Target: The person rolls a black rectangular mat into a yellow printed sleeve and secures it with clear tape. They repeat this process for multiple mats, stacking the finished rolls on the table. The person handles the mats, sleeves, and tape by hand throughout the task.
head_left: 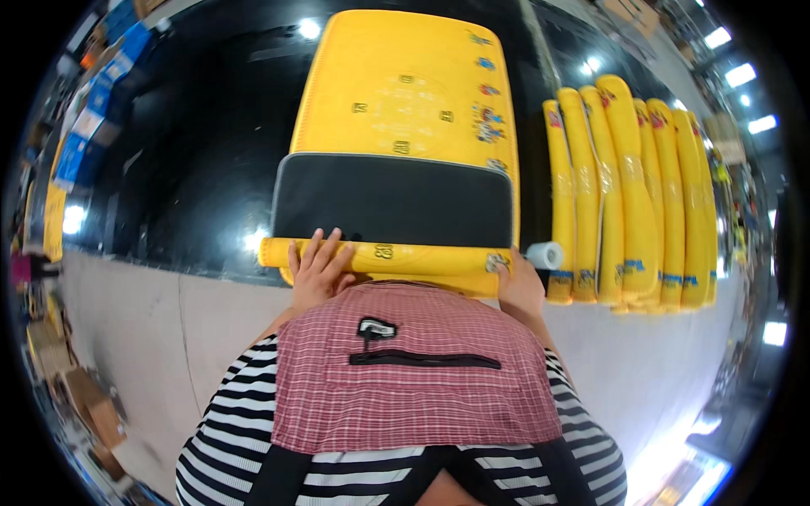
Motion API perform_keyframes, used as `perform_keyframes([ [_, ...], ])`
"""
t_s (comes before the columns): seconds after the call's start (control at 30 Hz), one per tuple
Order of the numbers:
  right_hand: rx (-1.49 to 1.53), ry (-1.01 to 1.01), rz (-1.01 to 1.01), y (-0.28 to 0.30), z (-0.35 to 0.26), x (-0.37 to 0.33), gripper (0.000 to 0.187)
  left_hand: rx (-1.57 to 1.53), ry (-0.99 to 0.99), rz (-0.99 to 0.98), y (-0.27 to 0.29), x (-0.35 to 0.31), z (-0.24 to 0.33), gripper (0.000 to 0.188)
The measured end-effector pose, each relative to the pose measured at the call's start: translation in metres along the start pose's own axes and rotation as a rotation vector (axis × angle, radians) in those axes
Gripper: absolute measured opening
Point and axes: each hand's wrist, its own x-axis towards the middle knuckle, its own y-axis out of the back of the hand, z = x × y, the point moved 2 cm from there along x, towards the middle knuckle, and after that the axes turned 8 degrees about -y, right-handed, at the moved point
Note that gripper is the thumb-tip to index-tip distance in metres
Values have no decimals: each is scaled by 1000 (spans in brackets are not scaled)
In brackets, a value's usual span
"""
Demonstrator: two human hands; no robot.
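Could wind the yellow mat [430,259] crooked near the edge of the worktop [202,152] through uneven pressure, with left hand [317,274] spread unclenched on it and right hand [521,285], of indeterminable grip, at its end.

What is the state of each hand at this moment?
Left hand: open, spread on the yellow roll.
Right hand: touching the roll's right end; open or closed cannot be told.

Black table [194,152], yellow mat [405,59], yellow rolls [633,202]
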Motion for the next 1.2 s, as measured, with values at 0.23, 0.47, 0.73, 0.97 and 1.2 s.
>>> perform_keyframes([
  [0.23,-148,604,93,-20,-63,25,64,71,-69,-205,27,115,-11,62],
  [0.47,-125,362,-49,-19,-117,90,77,-114,-78,-54,10,192,-50,46],
  [0.73,7,392,-77,-17,-116,118,73,33,-308,-79,4,180,15,78],
  [0.97,458,394,-51,64,-9,147,27,-22,-264,-213,1,193,1,81],
  [1.2,-76,468,-166,51,71,107,18,-34,-260,-338,5,206,4,69],
])
